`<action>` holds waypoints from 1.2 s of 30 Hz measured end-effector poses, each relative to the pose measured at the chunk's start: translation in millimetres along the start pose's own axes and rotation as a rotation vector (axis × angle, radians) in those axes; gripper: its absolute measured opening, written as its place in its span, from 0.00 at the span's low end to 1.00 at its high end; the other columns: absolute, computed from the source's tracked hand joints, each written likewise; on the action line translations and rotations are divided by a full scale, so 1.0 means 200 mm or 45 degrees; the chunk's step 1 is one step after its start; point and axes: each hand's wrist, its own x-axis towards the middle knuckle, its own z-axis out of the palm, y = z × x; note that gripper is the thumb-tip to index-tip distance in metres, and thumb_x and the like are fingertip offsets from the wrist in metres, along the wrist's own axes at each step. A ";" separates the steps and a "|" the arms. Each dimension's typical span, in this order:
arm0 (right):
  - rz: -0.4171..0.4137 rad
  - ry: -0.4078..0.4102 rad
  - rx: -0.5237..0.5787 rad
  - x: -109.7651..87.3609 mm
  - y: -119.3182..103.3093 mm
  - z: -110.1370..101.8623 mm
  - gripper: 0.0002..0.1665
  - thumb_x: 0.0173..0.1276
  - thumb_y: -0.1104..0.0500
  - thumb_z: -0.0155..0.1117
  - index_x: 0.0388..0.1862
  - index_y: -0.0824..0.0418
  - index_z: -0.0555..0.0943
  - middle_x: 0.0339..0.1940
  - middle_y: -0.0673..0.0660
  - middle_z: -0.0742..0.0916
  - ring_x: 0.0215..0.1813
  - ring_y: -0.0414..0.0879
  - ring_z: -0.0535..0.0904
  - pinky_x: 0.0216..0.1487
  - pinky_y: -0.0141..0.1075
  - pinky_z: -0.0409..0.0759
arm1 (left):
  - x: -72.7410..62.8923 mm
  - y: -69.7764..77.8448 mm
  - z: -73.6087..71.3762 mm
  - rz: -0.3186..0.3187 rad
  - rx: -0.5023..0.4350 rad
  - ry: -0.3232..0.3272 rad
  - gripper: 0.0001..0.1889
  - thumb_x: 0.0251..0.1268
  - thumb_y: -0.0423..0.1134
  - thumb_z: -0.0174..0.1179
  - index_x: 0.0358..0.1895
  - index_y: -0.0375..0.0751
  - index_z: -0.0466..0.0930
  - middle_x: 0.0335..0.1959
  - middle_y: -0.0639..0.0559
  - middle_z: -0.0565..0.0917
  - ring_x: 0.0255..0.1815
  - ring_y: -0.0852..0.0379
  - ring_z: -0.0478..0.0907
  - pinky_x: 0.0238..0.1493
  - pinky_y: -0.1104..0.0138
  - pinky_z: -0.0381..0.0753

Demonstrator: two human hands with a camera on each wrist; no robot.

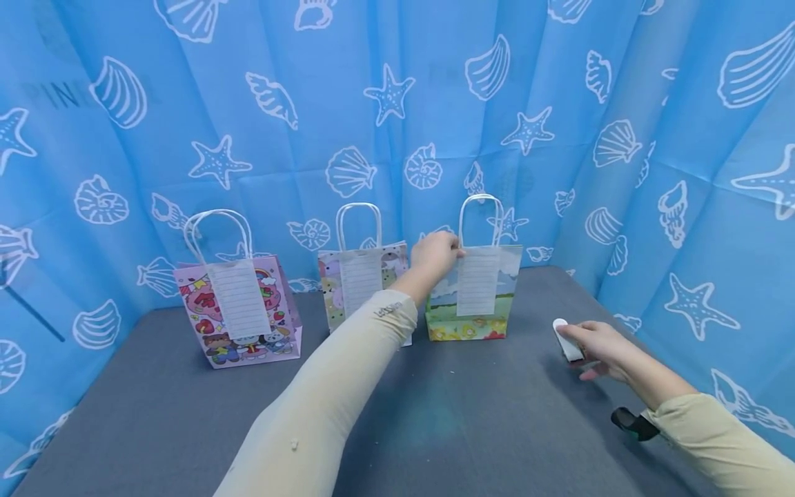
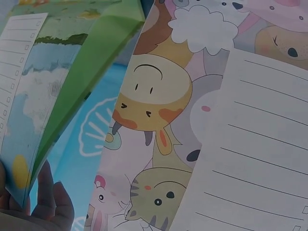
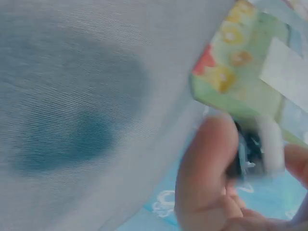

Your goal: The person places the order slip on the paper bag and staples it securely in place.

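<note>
My left hand (image 1: 437,252) pinches the top left corner of a green and blue paper gift bag (image 1: 442,304). Its fingers (image 2: 45,192) show behind the bag's edge in the left wrist view. A lined white paper sheet (image 1: 477,281) hangs on the bag's front, below the white twisted handle. My right hand (image 1: 605,348) holds a small white and black stapler (image 1: 568,342) over the table, to the right of that bag. In the right wrist view the stapler (image 3: 255,151) is blurred between thumb and fingers.
An animal-print gift bag (image 1: 332,293) stands in the middle, partly behind my left arm. Farther left is a pink gift bag (image 1: 286,310); both carry lined sheets. Blue shell-print curtains (image 1: 385,41) enclose the dark grey table (image 1: 497,414).
</note>
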 end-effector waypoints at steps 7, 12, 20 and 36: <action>-0.091 0.136 0.174 0.02 -0.06 0.01 0.34 0.75 0.42 0.51 0.58 0.72 0.67 0.28 0.46 0.80 0.28 0.40 0.72 0.28 0.32 0.75 | 0.00 0.00 0.00 0.007 -0.003 -0.010 0.11 0.68 0.51 0.58 0.36 0.50 0.84 0.29 0.59 0.80 0.29 0.61 0.73 0.41 0.67 0.72; -0.113 0.172 0.515 0.03 -0.12 0.03 0.28 0.70 0.49 0.62 0.58 0.62 0.65 0.34 0.47 0.77 0.31 0.40 0.73 0.32 0.34 0.77 | 0.00 0.00 0.01 0.001 -0.002 -0.021 0.11 0.68 0.51 0.58 0.34 0.50 0.83 0.27 0.59 0.79 0.28 0.61 0.72 0.32 0.69 0.70; -0.233 0.167 0.950 0.04 -0.23 0.07 0.21 0.67 0.64 0.65 0.51 0.60 0.64 0.31 0.48 0.76 0.30 0.41 0.65 0.31 0.33 0.67 | 0.00 0.00 0.01 0.006 0.001 -0.021 0.12 0.68 0.51 0.57 0.31 0.49 0.80 0.26 0.58 0.77 0.27 0.61 0.71 0.30 0.70 0.69; -0.613 0.018 1.127 0.01 -0.44 0.14 0.17 0.67 0.69 0.63 0.51 0.62 0.69 0.42 0.51 0.83 0.42 0.41 0.84 0.44 0.35 0.82 | 0.00 -0.01 0.01 0.014 0.011 -0.014 0.13 0.68 0.52 0.57 0.30 0.49 0.79 0.26 0.58 0.77 0.26 0.61 0.70 0.29 0.70 0.68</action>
